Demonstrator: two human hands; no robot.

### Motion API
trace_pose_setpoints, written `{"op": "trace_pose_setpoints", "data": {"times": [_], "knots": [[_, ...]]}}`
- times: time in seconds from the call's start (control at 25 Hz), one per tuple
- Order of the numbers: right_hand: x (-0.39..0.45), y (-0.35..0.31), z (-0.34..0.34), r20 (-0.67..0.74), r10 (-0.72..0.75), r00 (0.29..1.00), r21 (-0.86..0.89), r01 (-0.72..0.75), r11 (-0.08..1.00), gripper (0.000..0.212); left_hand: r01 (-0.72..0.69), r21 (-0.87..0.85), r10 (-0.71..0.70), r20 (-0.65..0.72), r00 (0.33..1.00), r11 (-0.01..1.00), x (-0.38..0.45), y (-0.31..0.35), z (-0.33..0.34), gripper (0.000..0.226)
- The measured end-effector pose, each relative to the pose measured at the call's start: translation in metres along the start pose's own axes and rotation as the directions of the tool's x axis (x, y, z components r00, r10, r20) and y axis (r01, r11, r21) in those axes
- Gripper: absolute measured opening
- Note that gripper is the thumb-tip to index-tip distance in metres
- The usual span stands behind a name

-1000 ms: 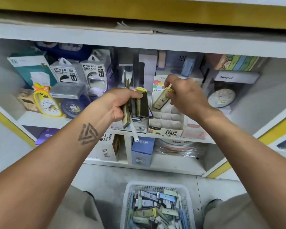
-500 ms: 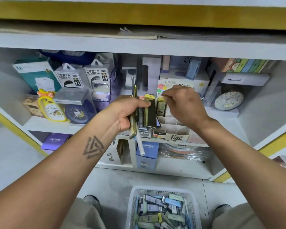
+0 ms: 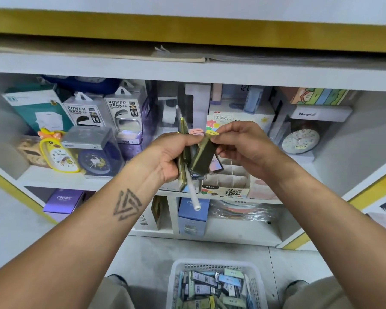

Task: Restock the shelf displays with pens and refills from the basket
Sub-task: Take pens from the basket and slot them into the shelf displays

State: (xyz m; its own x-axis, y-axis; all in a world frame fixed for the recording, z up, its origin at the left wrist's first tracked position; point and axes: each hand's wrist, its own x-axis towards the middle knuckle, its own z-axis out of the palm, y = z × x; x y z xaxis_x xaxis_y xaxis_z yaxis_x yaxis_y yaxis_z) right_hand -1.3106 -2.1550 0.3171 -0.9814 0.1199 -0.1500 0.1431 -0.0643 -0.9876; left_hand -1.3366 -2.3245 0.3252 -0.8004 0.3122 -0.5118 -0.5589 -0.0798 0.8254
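Olive-green refill pack (image 3: 202, 157): flat, rectangular, matte card with a yellow hang tab at its top, tilted with the tab toward 1 o'clock. Pinched near that tab by the right hand (image 3: 241, 146), thumb and forefinger curled onto it, the other fingers bent loosely behind. Held in front of the shelf, just at 3 o'clock of the bundle of packs (image 3: 184, 152) gripped by the left hand (image 3: 165, 157). Bundle made of thin, stiff, upright packs, olive and dark, edges showing, with a pink tab and a glossy purplish card poking out beside it; left fingers wrapped round the lot. White tube (image 3: 193, 192), smooth and round, slanting out of the bundle toward 5 o'clock.

Behind the hands, at 4 o'clock of the green pack: a white cardboard display box (image 3: 226, 181) divided into small square cells, printed label along its front lip. White shelf (image 3: 60, 176) of smooth painted board, edged with yellow strips. At 9 o'clock: clear hard-plastic power bank boxes (image 3: 125, 117), a yellow duck-shaped clock (image 3: 59, 153), a round blue clock in a clear case. At 3 o'clock: a pale round alarm clock (image 3: 300, 140).

At 6 o'clock, on the grey floor: white plastic basket (image 3: 175, 284) with perforated walls, heaped with flat packs in green, blue and grey.
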Motion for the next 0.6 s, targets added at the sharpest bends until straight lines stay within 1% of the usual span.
{"op": "trace_pose_setpoints", "data": {"times": [0.04, 0.08, 0.12, 0.16, 0.24, 0.28, 0.32, 0.44, 0.56, 0.6], "knots": [[0.000, -0.002, -0.003, -0.018, -0.023, 1.000, 0.003, 0.023, 1.000, 0.018, -0.001, 0.002, 0.001, -0.027, 1.000, 1.000, 0.000, 0.001, -0.001, 0.005], [-0.001, -0.005, -0.007, -0.048, -0.070, 0.996, -0.018, 0.069, 0.997, 0.018, -0.002, 0.008, 0.002, -0.060, 0.998, 1.000, 0.001, 0.002, -0.002, 0.006], [-0.001, -0.009, -0.013, -0.084, -0.145, 0.986, -0.082, 0.138, 0.987, 0.018, -0.018, 0.029, 0.021, -0.101, 0.995, 0.999, 0.002, 0.002, -0.005, 0.004], [-0.001, -0.012, -0.020, -0.110, -0.239, 0.965, -0.187, 0.216, 0.958, 0.019, -0.042, 0.046, 0.048, -0.139, 0.989, 0.998, 0.003, 0.003, -0.008, 0.004], [-0.003, -0.015, -0.031, -0.087, -0.408, 0.909, -0.410, 0.341, 0.846, 0.020, -0.069, 0.064, 0.080, -0.189, 0.979, 0.996, 0.005, 0.003, -0.014, 0.026], [-0.005, -0.013, -0.033, -0.053, -0.456, 0.888, -0.487, 0.376, 0.789, 0.021, -0.075, 0.067, 0.087, -0.202, 0.976, 0.995, 0.005, 0.004, -0.016, 0.032], [-0.006, -0.010, -0.033, -0.018, -0.484, 0.875, -0.542, 0.398, 0.740, 0.022, -0.072, 0.072, 0.085, -0.207, 0.975, 0.995, 0.004, 0.004, -0.018, 0.035], [-0.005, 0.002, -0.027, 0.051, -0.543, 0.838, -0.642, 0.444, 0.625, 0.022, -0.065, 0.064, 0.077, -0.197, 0.977, 0.996, 0.004, 0.006, -0.020, 0.033], [-0.003, 0.003, -0.023, 0.107, -0.617, 0.780, -0.748, 0.472, 0.467, 0.030, -0.071, 0.055, 0.080, -0.191, 0.978, 0.996, 0.006, 0.007, -0.021, 0.031], [-0.002, 0.001, -0.021, 0.119, -0.619, 0.776, -0.766, 0.468, 0.440, 0.030, -0.073, 0.055, 0.082, -0.191, 0.978, 0.996, 0.006, 0.006, -0.021, 0.031]]}}
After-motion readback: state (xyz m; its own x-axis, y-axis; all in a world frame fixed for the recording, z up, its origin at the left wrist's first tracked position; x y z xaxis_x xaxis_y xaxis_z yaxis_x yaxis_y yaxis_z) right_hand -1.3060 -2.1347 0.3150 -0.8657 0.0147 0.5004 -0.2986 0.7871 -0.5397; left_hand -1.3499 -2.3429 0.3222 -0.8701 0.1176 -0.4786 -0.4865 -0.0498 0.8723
